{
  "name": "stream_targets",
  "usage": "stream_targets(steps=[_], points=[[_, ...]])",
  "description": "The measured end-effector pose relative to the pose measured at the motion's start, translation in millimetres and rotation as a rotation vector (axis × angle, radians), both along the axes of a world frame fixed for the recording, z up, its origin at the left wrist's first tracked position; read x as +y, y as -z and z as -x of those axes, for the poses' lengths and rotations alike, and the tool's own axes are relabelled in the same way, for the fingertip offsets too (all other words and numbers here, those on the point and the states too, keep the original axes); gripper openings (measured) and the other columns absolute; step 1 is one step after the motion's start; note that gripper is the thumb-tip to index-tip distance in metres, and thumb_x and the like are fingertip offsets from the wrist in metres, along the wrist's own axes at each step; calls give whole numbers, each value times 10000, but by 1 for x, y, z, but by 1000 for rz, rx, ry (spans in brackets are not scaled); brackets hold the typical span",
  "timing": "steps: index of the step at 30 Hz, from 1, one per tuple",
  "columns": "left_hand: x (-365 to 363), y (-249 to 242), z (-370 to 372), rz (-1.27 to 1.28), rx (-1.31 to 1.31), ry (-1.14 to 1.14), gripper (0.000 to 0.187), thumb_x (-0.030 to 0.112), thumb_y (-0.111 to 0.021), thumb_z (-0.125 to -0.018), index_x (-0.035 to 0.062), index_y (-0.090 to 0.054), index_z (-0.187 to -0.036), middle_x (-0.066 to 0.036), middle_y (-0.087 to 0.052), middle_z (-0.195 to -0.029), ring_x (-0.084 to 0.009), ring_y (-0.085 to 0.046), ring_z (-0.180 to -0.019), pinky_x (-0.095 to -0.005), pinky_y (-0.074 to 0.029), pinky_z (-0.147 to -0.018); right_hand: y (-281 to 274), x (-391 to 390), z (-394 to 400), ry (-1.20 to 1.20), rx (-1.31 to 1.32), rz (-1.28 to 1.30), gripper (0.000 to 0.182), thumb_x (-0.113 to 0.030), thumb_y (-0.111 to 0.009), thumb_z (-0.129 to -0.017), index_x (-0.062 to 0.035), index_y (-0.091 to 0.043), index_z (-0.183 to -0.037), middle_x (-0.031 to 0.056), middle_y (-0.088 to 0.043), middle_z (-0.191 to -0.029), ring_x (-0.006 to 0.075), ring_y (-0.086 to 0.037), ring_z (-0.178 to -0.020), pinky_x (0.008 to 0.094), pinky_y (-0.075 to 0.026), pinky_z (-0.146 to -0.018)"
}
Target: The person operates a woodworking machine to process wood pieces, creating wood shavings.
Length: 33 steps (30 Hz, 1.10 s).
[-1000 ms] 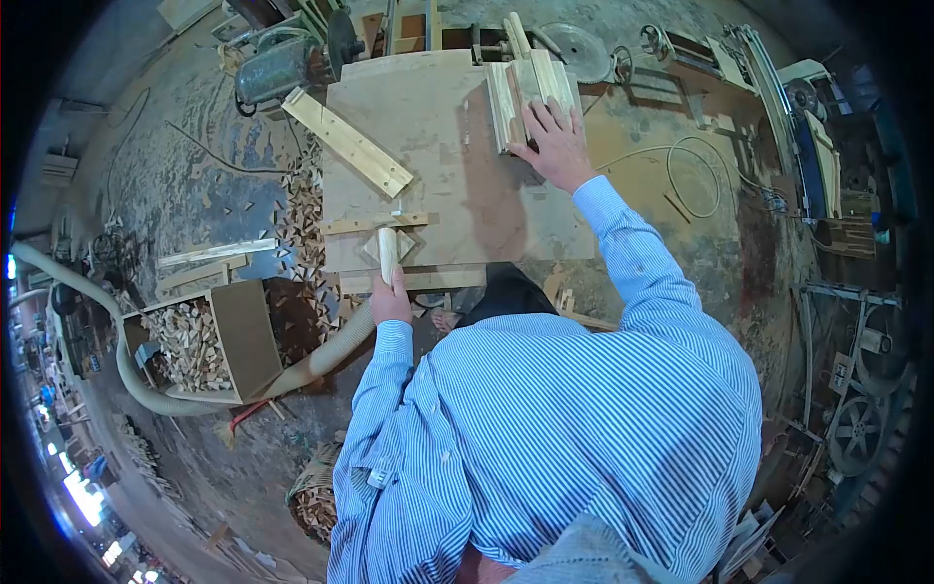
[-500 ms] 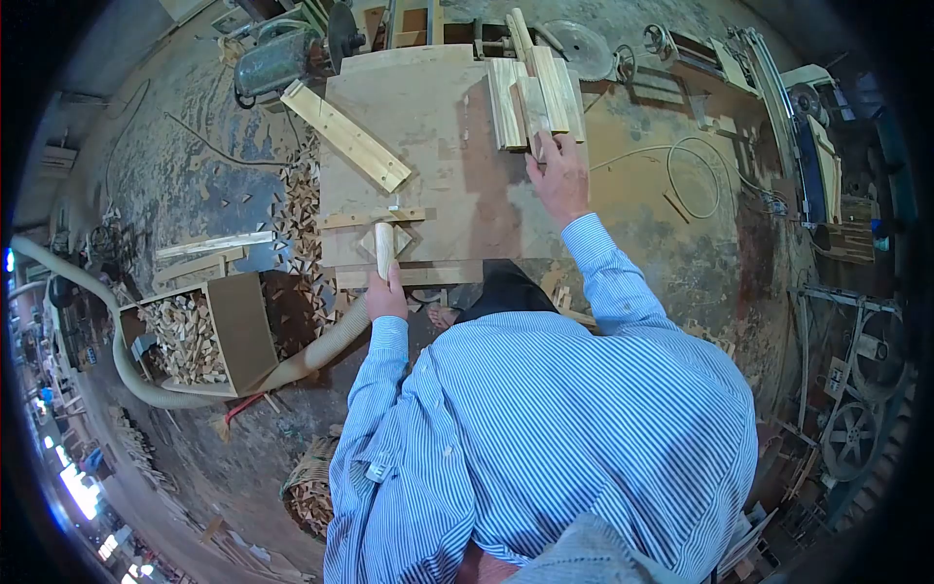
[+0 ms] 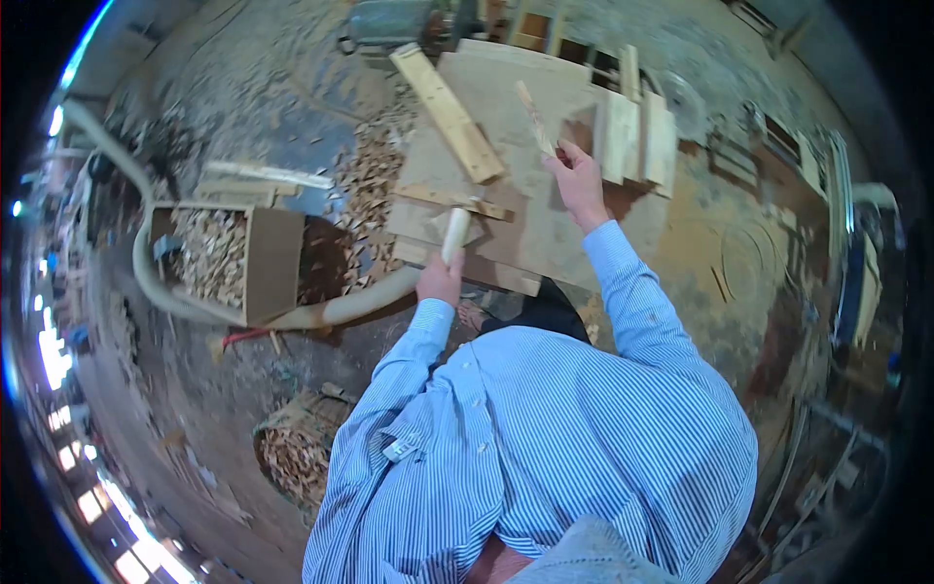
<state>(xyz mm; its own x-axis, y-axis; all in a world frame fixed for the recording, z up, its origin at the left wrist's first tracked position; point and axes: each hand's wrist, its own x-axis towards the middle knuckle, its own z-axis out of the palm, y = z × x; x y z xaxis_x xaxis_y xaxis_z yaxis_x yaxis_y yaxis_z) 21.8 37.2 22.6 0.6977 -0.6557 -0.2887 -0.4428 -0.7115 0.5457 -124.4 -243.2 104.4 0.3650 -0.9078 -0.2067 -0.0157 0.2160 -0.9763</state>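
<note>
My left hand point(image 3: 441, 280) is wrapped round a pale, rounded wooden handle point(image 3: 455, 234) at the near edge of the board-topped table point(image 3: 559, 238). The handle lies over a small flat wooden block point(image 3: 428, 230), just below a narrow wooden batten point(image 3: 438, 198). My right hand point(image 3: 581, 187) pinches the lower end of a thin wooden strip point(image 3: 534, 115), held slanting above the tabletop. To the right of that hand is a stack of wooden pieces point(image 3: 617, 136). A longer plank with dark spots point(image 3: 448, 112) lies on the table's left side.
A box point(image 3: 275, 258) full of wood offcuts stands at the left, with a thick hose point(image 3: 365, 300) running past it. Loose offcuts point(image 3: 375, 161) litter the floor beside the table. A basket of scraps point(image 3: 302, 443) sits lower left. A motor point(image 3: 389, 21) stands behind the table.
My right hand has lifted the wooden strip off the stack and brought it left over the table. My left hand still grips the handle. The whole view has turned and shifted.
</note>
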Motion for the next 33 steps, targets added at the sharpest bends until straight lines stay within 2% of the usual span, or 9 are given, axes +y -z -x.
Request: stream_targets(steps=[2,3,8,10,16,20,22,29,33], points=[[1,1,-3,-51,30,19,600,579,-515,-1005,-12,-602,-1062,-312,-691,-925,-515,-662,-900,-591,-508,-800,11,-15,-29,-183,664,623,495,-186,-732,-871,30,-618,-1301,192,-696,-1014,359,-678,-933,421,-543,-857],[1,0,-2,-34,25,17,600,582,-512,-1005,-11,-595,-1044,-309,-692,-920,-512,-664,-895,-592,-509,-800,38,-22,-51,-60,591,730,410,-220,-718,-849,8,-646,-1182,264,-655,-1045,462,-632,-972,494,-523,-897],[-1,-5,-4,-51,37,14,610,599,-501,-1004,-6,-576,-1009,-295,-696,-904,-500,-671,-878,-590,-515,-786,74,-56,-125,-135,622,838,376,-249,-699,-862,12,-667,-1130,260,-639,-1091,437,-619,-1048,503,-507,-929],[-1,-1,-5,-116,41,33,566,563,-527,-1012,2,-581,-1059,-283,-698,-892,-491,-667,-859,-582,-506,-762,76,-64,-151,-222,787,775,372,-258,-676,-879,5,-685,-1142,254,-660,-1096,426,-615,-1083,505,-495,-969],[-2,-4,-3,-127,46,25,635,623,-480,-1009,-6,-570,-1017,-264,-686,-820,-480,-672,-833,-561,-515,-740,90,-92,-197,-202,685,648,353,-269,-644,-912,-82,-734,-1197,245,-697,-1143,418,-634,-1112,496,-493,-997],[-4,-8,-3,-145,59,28,640,625,-473,-1010,-7,-572,-1018,-265,-688,-821,-478,-675,-839,-561,-517,-750,92,-107,-207,-284,717,639,378,-332,-671,-938,-100,-735,-1230,202,-725,-1093,382,-668,-1071,471,-509,-966],[-5,-9,-5,-152,101,22,638,620,-470,-1013,-10,-570,-1018,-271,-691,-838,-479,-678,-847,-561,-521,-757,94,-111,-207,-318,669,566,329,-274,-657,-921,-107,-748,-1190,219,-703,-1165,405,-650,-1105,496,-505,-981],[-12,-15,-5,-185,103,32,626,604,-457,-1023,-13,-561,-1017,-285,-693,-864,-483,-679,-857,-560,-522,-765,81,-110,-205,-283,611,555,307,-267,-671,-916,-79,-758,-1143,226,-723,-1104,410,-676,-1029,496,-521,-934],[-17,-14,-7,-171,95,43,618,593,-448,-1030,-16,-555,-1031,-293,-688,-868,-493,-671,-859,-568,-514,-764,86,-117,-207,-296,644,567,333,-322,-681,-936,-132,-740,-1202,169,-738,-1051,354,-690,-986,451,-514,-901]])
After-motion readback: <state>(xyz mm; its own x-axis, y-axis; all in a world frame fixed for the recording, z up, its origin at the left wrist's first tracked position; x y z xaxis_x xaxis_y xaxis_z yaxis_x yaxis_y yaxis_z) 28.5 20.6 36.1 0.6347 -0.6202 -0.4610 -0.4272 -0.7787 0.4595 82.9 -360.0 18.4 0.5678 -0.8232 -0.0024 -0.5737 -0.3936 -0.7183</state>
